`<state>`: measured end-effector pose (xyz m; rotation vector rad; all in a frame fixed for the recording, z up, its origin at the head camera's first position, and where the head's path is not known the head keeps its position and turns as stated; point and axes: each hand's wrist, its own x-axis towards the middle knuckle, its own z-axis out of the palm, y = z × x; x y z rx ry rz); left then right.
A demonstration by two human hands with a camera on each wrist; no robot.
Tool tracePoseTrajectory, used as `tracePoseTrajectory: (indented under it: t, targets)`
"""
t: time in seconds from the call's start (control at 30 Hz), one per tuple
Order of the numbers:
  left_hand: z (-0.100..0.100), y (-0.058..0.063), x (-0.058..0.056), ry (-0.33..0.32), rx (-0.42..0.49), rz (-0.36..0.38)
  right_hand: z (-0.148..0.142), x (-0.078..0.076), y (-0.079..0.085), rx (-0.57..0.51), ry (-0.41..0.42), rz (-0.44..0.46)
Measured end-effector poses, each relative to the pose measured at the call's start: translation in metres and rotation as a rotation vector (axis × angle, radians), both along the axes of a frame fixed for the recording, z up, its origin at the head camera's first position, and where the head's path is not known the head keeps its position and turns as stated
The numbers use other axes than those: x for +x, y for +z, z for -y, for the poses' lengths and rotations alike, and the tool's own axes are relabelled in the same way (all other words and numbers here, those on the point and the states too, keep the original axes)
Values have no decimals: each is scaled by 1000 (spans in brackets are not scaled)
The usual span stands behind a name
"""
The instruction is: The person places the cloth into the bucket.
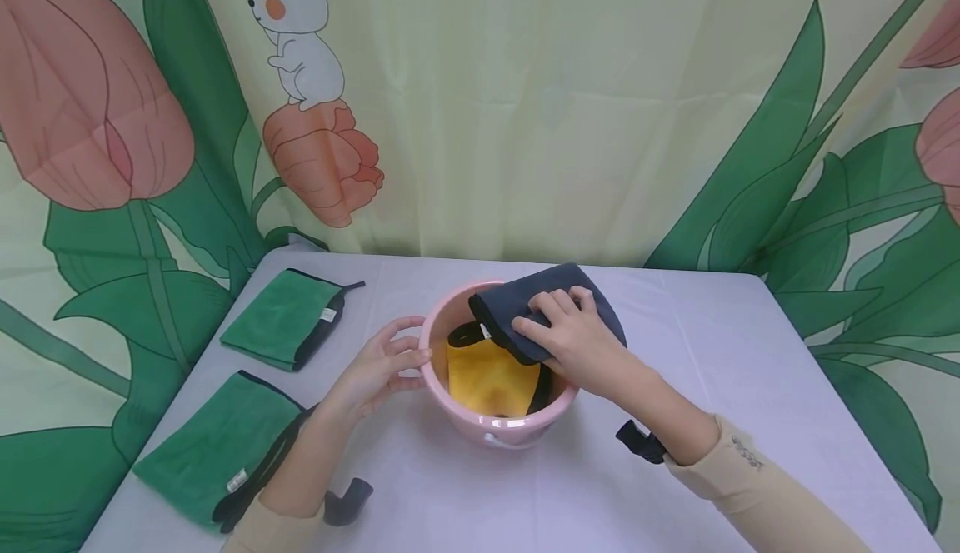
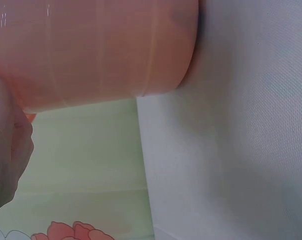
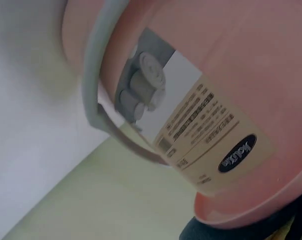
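A pink bucket [image 1: 468, 420] stands on the white-covered table, with a yellow cloth [image 1: 491, 382] with black edging inside it. My left hand [image 1: 382, 366] holds the bucket's left rim between thumb and fingers. Over the bucket's right side, my right hand [image 1: 577, 341] grips a folded dark navy cloth [image 1: 510, 311] with black edging. The navy cloth is tilted above the opening and covers part of the yellow cloth. In the right wrist view, the bucket's printed label [image 3: 210, 135] and pale handle [image 3: 93, 75] are visible, while the right hand itself is out of sight.
Two folded green cloths with black edging lie on the left of the table: a farther one [image 1: 281, 320] and a nearer one [image 1: 217, 453], partly behind my left forearm. A curtain [image 1: 525, 120] printed with flowers and a rabbit hangs behind the table.
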<state>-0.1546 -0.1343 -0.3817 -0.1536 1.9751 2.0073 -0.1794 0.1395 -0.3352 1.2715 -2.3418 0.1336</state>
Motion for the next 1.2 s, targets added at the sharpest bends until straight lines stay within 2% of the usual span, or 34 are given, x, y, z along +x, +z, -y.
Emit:
tracePoseTrajectory:
  t: [0.4,0.63,1.2]
  targets:
    - [1,-1,0,-7,26,-6,18,-2,-2,121,86,102]
    - [1,-1,0,-7,27,-10,27,-4,-8,160,140,118]
    - [1,1,-1,-33,44,-9,45,-8,-19,253,150,237]
